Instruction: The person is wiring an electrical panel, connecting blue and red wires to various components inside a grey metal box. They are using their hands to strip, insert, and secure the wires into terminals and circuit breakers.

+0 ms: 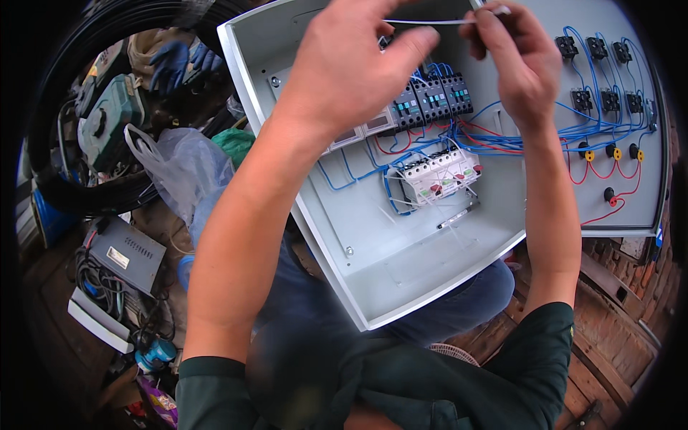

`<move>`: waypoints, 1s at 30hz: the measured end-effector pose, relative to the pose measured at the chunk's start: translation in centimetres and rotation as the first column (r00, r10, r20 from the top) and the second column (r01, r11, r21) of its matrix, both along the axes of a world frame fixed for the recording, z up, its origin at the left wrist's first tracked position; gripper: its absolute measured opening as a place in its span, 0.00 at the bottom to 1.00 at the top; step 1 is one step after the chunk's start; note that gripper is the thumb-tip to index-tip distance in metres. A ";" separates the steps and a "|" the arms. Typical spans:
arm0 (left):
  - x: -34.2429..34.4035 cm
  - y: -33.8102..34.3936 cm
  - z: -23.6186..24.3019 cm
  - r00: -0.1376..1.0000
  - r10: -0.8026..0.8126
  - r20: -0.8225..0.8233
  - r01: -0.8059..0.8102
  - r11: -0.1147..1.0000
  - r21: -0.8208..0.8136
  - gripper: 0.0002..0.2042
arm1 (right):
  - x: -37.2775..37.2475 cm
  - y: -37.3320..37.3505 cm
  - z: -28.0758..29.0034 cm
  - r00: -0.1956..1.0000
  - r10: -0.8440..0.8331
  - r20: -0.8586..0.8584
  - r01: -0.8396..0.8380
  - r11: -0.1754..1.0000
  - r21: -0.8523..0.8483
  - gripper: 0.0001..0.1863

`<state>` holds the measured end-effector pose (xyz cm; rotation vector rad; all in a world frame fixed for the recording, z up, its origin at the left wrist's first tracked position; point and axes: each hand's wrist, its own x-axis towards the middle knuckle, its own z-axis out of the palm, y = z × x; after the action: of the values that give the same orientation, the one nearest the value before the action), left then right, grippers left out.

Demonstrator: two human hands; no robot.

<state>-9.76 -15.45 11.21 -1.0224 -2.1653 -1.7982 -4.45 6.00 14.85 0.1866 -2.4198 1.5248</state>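
Note:
A thin white cable tie [437, 21] stretches between my hands above an open light-grey metal enclosure [337, 287]. My left hand [347, 72] grips one end, thumb extended and some fingers hidden; my right hand [519, 61] pinches the other. Beneath them sit black switching devices [430, 97] with blue and red wires, partly hidden by my left hand. Lower in the box are white breakers [437, 175] with red and green parts, strewn with loose white ties. The hinged door [616, 57] at the right carries black switch blocks and black-and-yellow parts, wired in blue and red.
On the left lie a black coil of tubing [54, 93], a green tool case [107, 125], blue gloves [172, 64], plastic bags [172, 165] and a grey powered unit [125, 254] with cables. My legs [451, 294] are under the enclosure, above worn boards [602, 344].

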 end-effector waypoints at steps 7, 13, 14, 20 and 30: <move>4.7 2.5 0.6 0.894 -0.325 0.307 0.426 0.830 -0.361 0.08 | 10.7 1.6 2.1 0.996 -0.030 0.087 0.064 0.907 -0.416 0.09; 6.6 3.8 -0.7 0.874 -0.434 0.218 0.483 0.735 -0.476 0.07 | 13.1 0.7 0.5 0.909 -0.076 0.409 0.181 0.958 -0.224 0.09; 6.5 3.8 -0.5 0.853 -0.437 0.286 0.520 0.654 -0.549 0.10 | 13.4 0.9 0.2 0.893 -0.064 0.446 0.168 0.966 -0.198 0.08; 4.6 2.5 -0.6 0.945 -0.244 0.219 0.323 0.577 -0.750 0.18 | 15.0 3.5 -5.0 0.781 -0.268 0.564 0.110 0.948 0.298 0.06; 4.4 2.3 -1.1 0.955 -0.177 0.238 0.296 0.548 -0.782 0.16 | 14.7 3.2 -6.3 0.933 -0.283 0.222 0.190 0.912 0.362 0.05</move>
<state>-5.33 -13.18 10.16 -1.4334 -3.1740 -0.8405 10.24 9.18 8.52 -0.2652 -2.7817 1.0824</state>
